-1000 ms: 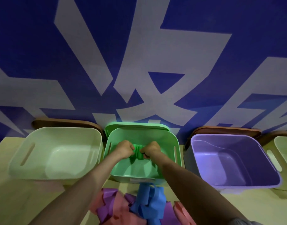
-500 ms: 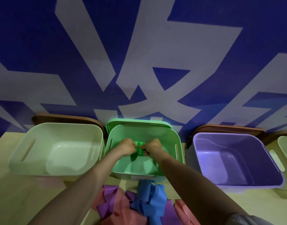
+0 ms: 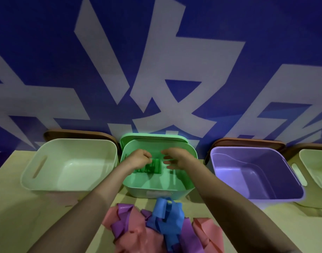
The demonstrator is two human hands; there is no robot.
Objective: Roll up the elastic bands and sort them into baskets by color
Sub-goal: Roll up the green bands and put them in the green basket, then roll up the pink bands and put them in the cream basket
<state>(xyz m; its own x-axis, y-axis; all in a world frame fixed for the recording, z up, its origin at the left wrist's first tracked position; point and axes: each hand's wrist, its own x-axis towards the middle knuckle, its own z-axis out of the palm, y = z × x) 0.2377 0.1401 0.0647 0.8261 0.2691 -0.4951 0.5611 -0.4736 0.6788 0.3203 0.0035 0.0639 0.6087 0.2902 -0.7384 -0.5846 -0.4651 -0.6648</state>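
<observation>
A rolled green elastic band point(image 3: 152, 166) sits inside the green basket point(image 3: 190, 181) at the middle. My left hand point(image 3: 139, 158) is over the basket with curled fingers touching the roll's left end. My right hand point(image 3: 174, 157) hovers just right of the roll, fingers spread and loosely bent, holding nothing. In front of the basket lies a loose pile of bands: blue point(image 3: 165, 216), purple point(image 3: 122, 220) and pink point(image 3: 138, 234).
A pale green basket point(image 3: 29, 172) stands left of the green one, a purple basket point(image 3: 295, 183) to the right, and another pale basket point(image 3: 315, 161) at the far right edge. Brown lids point(image 3: 78, 134) lean behind them against a blue and white wall.
Both hands gripped the green roll together before. Now the roll has gone down into the green basket and my right hand has let go and drawn a little to the right.
</observation>
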